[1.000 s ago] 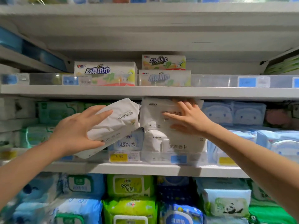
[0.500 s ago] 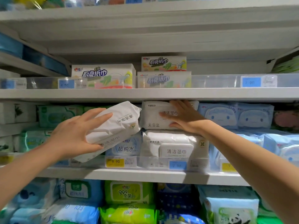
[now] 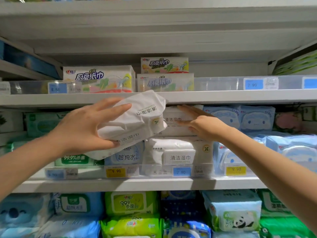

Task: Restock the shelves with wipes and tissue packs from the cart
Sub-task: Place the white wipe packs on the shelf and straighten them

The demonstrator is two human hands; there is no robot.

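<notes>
Left hand (image 3: 82, 127) grips a white wipes pack (image 3: 135, 122): fingers spread across its top face, thumb pressed under its lower edge. The pack is held tilted, left end low and right end high, in front of the middle row and off the shelf. Its top right corner overlaps the front lip of the upper shelf (image 3: 240, 97); contact with the lip cannot be told. Its right end covers the left end of the stacked pack (image 3: 175, 129), which lies on a lower pack (image 3: 171, 148) of the same kind. The stacked pack's top sits just under the upper shelf, with only a thin gap above it. Right hand (image 3: 205, 126) is open, fingers straight and flat against the face of the stacked pack.

Green packs (image 3: 41, 122) stand behind the left hand. A pale blue pack (image 3: 127, 156) stands under the held pack, just beside the lower pack. Blue packs (image 3: 255, 117) fill the row right of the stack. A clear rail (image 3: 149, 171) with price tags runs along the front edge of the middle shelf (image 3: 137, 184). Boxes (image 3: 97, 78) of kitchen tissue stand on the upper shelf.
</notes>
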